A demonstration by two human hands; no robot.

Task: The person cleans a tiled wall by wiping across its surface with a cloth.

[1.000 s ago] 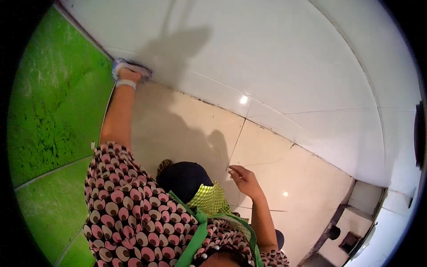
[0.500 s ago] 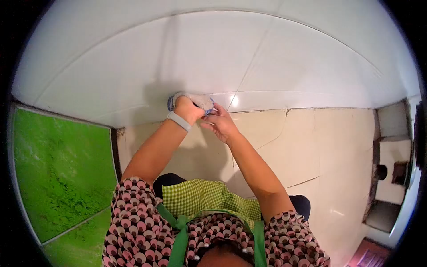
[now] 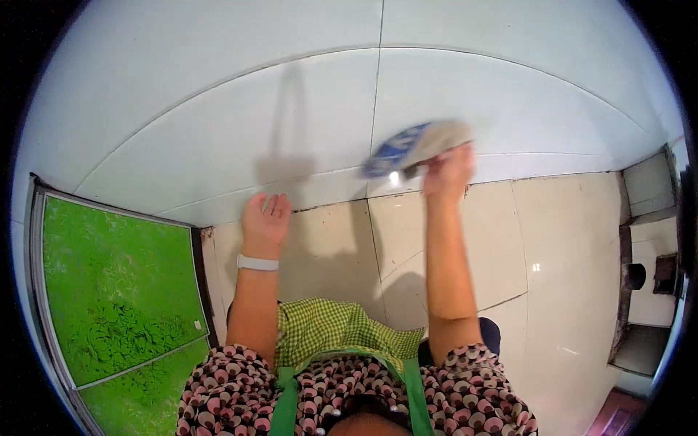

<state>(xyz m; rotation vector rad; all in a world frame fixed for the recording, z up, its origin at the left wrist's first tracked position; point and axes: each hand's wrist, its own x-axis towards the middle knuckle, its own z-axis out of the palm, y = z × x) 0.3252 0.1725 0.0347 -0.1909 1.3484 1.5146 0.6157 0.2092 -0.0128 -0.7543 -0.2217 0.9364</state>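
Note:
My right hand [image 3: 451, 174] grips a folded cloth [image 3: 436, 139], pale grey on one side and blue-and-white patterned on the other. The cloth is blurred by motion and spreads leftward from my fingers, in front of the lower part of the white tiled wall [image 3: 465, 87]. To the left, my left hand [image 3: 266, 221] is held palm up near the foot of the wall. Its fingers are apart and nothing lies in it. A pale band circles the left wrist.
Beige floor tiles [image 3: 494, 240] with dark, cracked joints meet the wall. A green panel in a metal frame [image 3: 120, 283] stands at left. At right are pale ledges and a dark round hole [image 3: 635, 276]. A checked apron [image 3: 334, 327] covers my lap.
My hands have parted. The cloth, earlier bundled between both hands, has moved right in my right hand and opened out. My left hand has let go and dropped down and left.

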